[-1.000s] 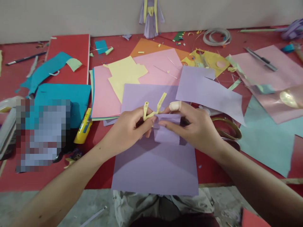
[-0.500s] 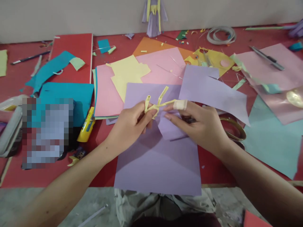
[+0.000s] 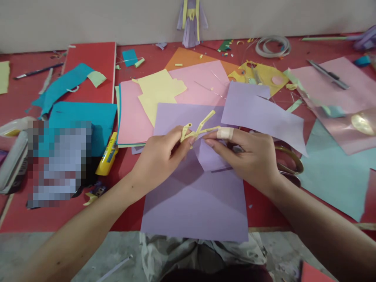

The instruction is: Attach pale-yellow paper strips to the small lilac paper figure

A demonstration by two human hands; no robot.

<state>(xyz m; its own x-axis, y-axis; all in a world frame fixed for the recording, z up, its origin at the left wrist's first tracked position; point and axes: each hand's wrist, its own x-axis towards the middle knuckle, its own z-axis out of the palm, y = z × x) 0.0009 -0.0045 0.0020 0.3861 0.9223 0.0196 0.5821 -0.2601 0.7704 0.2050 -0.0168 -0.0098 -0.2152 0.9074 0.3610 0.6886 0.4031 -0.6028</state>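
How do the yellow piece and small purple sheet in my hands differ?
The yellow piece is thin and branching; the small purple sheet is broad. Your left hand pinches the yellow piece, while your right hand holds the small purple sheet. Both look like paper.

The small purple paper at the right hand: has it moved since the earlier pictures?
Yes. Against the large purple sheet beneath, the small purple paper has tilted, its lower-left corner going to the right since the first picture.

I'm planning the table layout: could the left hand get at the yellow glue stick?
Probably yes: nothing covers the yellow glue stick, though the left hand now pinches the yellow paper figure.
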